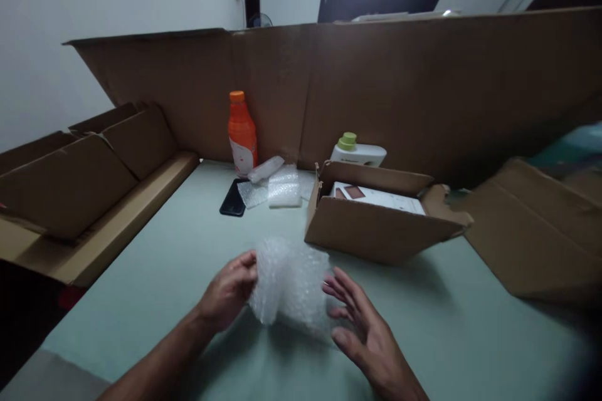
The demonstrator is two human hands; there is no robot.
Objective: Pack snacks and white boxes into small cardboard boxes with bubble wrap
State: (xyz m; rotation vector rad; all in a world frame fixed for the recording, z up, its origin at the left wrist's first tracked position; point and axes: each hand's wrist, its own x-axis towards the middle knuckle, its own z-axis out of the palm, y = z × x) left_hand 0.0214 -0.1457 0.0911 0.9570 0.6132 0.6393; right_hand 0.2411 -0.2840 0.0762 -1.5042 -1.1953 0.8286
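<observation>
Bubble wrap [289, 282] bundled just above the bench [188, 276], near the open cardboard box [376, 229]; pinched at one edge by left hand [229, 291]; right hand [364, 326] released, fingers spread beside it; best kept taut, layers overlapped evenly.

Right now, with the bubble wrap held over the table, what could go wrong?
1. Only the left hand pinches the bubble wrap; the right hand is open beside it, so the bundle may slip or unroll.
2. The open cardboard box sits just behind the wrap, and a forward sweep could nudge it.
3. The phone lies partly under loose wrap pieces and could be dragged along with them.
</observation>
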